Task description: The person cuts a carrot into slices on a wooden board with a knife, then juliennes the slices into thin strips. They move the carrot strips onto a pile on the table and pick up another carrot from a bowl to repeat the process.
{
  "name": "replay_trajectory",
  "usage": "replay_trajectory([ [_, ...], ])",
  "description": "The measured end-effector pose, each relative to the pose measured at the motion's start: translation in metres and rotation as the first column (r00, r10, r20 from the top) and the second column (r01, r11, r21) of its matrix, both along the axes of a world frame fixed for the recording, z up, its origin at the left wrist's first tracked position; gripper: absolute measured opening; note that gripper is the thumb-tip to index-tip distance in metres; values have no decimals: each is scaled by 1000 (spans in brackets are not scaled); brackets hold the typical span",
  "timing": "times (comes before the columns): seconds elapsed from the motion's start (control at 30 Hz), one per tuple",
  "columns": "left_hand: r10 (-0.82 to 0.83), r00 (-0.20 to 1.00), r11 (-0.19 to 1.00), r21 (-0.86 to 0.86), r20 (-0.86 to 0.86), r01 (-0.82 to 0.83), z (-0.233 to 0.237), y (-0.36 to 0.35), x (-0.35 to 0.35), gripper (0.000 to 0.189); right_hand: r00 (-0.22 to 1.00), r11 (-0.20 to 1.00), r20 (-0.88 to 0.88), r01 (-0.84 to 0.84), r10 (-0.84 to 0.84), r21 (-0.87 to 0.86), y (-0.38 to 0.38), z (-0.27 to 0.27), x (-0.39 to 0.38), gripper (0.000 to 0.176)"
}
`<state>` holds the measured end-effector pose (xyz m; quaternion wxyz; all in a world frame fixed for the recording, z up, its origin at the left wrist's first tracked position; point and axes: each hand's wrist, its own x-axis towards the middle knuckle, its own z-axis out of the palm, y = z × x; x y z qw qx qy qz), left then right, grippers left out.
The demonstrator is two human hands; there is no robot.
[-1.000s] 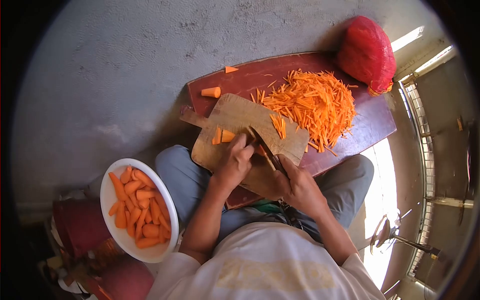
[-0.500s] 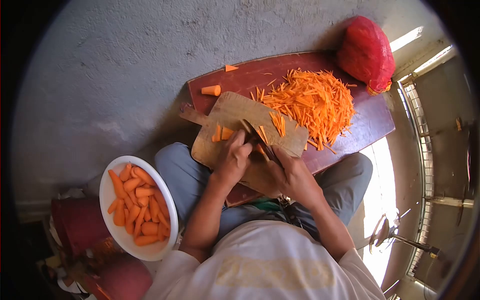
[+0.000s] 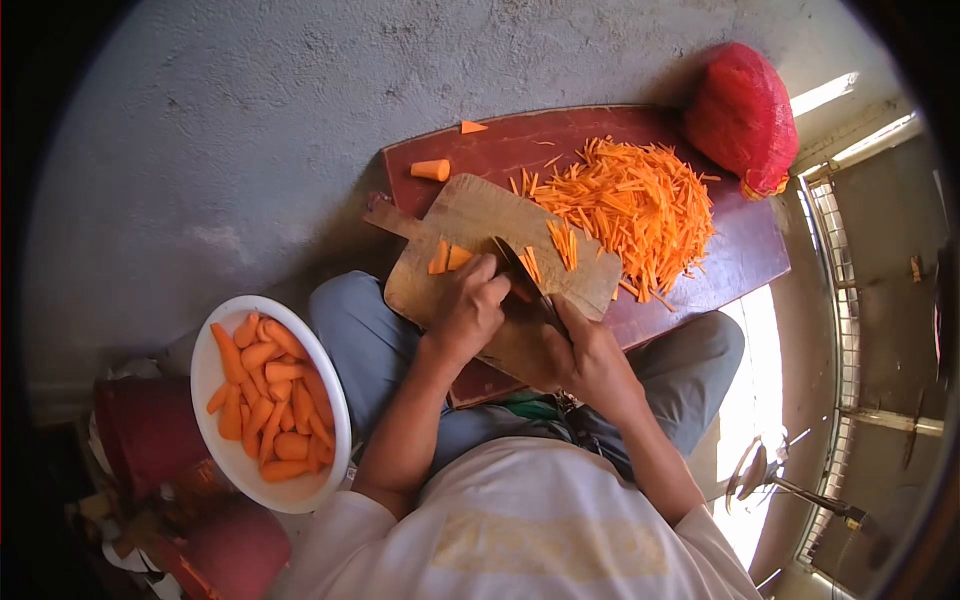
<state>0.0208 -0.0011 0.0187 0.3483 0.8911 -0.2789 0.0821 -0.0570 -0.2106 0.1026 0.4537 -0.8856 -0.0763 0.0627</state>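
Observation:
My right hand [image 3: 592, 355] is closed round the handle of a knife [image 3: 524, 268], whose blade slants up and left over a wooden cutting board [image 3: 430, 215]. My left hand [image 3: 468, 312] presses a carrot piece [image 3: 521, 291] onto the board right beside the blade; the fingers hide most of it. Thin carrot sticks [image 3: 563, 245] lie on the board to the right of the knife. Left of my left hand rest carrot chunks [image 3: 439, 257]. A big heap of carrot strips [image 3: 640, 215] spreads beyond the board's right edge.
Under the board is a dark red table [image 3: 560, 125] against a grey wall. A carrot stub [image 3: 430, 170] lies near its left end, and a red mesh bag [image 3: 742, 115] stands at the far right. A white basin [image 3: 345, 440] of peeled carrots is by my left knee.
The view has shifted slightly. The knife blade stands at a slightly different angle beside my left fingers. Both hands keep their hold.

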Motion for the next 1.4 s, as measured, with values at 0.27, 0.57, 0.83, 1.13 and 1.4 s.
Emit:
replay_trajectory([
  [0.27,-8,999,993,-117,40,13,2,1,1,22,999,999,-14,-34,34,39,-2,3,1,43],
  [0.57,-34,999,986,-163,12,36,5,2,3,26,999,998,-7,-31,31,58,1,12,2,42],
  [0.83,-49,998,991,-130,-35,44,4,7,2,29,999,999,-15,-33,33,3,7,10,18,40],
  [1.13,-22,1000,992,-121,-5,22,1,6,0,22,999,999,-49,-25,23,-34,12,6,21,42],
  [1.4,26,1000,994,-106,-2,-26,-6,5,-1,17,997,998,55,-45,47,-41,5,-13,17,43],
])
